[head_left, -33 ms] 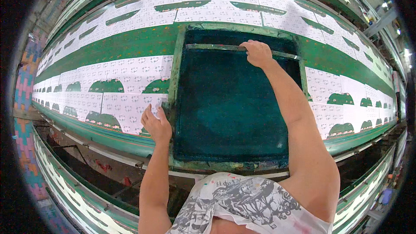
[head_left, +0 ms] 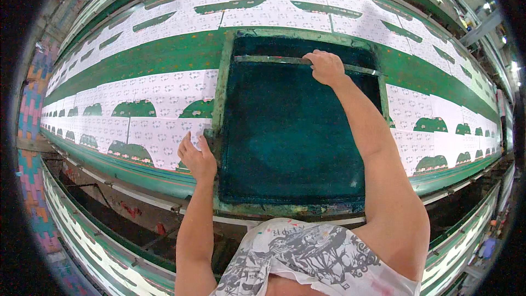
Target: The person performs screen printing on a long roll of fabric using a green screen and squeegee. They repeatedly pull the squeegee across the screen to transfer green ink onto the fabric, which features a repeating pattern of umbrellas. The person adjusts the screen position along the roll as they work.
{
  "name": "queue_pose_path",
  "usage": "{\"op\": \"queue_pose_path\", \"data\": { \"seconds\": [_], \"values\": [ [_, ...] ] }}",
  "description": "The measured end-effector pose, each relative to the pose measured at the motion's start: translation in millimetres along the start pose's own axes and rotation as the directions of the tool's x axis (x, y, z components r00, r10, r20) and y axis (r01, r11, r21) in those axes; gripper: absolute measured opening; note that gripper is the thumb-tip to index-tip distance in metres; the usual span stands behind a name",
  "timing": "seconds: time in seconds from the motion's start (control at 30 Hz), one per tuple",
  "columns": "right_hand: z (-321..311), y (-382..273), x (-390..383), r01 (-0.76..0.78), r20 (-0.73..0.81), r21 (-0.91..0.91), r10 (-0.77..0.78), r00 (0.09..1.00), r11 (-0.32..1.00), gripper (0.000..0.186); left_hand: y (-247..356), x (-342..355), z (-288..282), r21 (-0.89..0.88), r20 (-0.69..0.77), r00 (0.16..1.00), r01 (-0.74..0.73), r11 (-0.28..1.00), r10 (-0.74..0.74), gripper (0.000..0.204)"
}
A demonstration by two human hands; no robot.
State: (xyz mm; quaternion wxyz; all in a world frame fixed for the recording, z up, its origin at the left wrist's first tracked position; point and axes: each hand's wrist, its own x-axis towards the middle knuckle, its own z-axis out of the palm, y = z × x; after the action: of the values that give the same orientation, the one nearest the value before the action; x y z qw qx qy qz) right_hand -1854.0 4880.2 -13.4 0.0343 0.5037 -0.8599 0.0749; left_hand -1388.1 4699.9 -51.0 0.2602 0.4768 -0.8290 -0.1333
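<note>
A screen-printing frame point(head_left: 222, 93) with dark blue-green mesh point(head_left: 290, 137) lies flat on the long green table in front of me. Across the far part of the mesh runs a long, thin squeegee point(head_left: 268, 60). My right hand point(head_left: 327, 68) is closed over the squeegee right of its middle, with the arm stretched over the screen. Just outside the frame's left side, my left hand point(head_left: 198, 160) holds nothing, its fingers apart and slightly curled. A small dark block point(head_left: 209, 132) on the frame's side is close to its fingertips.
White printed fabric pieces point(head_left: 170, 87) with curved cut-outs lie in rows on the green table point(head_left: 148, 63), left, right and beyond the screen. A pale rail point(head_left: 148, 200) follows the table's near edge. More tables with pieces point(head_left: 104, 252) stand behind me and farther off.
</note>
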Motion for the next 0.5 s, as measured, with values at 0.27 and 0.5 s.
{"op": "queue_pose_path", "data": {
  "seconds": [0.27,0.5],
  "values": [
    [-6,-6,-17,0.065,0.026,-0.024,-0.065,0.998,0.998,0.034,2,3,1,0.013,0.011,1.0,0.026,1.0,-0.026,0.053],
    [-14,-42,-77,0.055,0.004,-0.023,-0.055,0.998,0.998,0.033,-1,10,8,-0.044,-0.019,0.995,-0.095,0.995,0.094,0.053]
  ]
}}
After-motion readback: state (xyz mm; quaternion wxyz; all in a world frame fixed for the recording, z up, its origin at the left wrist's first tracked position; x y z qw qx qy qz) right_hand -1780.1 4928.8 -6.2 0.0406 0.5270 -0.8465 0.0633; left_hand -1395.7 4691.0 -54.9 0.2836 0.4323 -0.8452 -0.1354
